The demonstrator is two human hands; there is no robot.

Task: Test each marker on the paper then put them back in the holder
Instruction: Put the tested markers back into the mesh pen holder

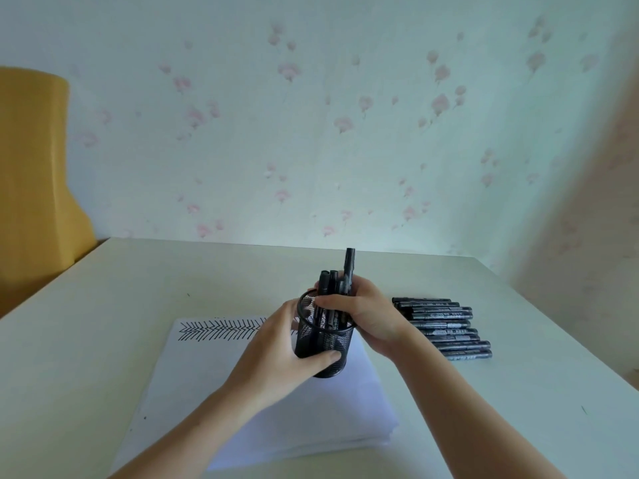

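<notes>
Table: pale top, far edge against a flowered wall; a yellow chair back stands beyond its far left corner.

Paper: white stack lying near the table's front edge, left of centre; a band of black chevron strokes runs along its far edge.

Left hand: fingers and thumb curled round the side wall of the holder, thumb across the near face, gripping it.

Right hand: fingers wrapped round a bunch of markers at the holder's mouth, holding them.

Holder: black mesh cylinder, held over the paper's far right corner, tilted with its mouth towards the far edge.

Loose markers: black, in a row near the table's right edge, lying flat, long axes running left to right, side by side and touching.

Markers in hand: black, long axes near upright, lower ends inside the holder; one stands higher than the rest.
</notes>
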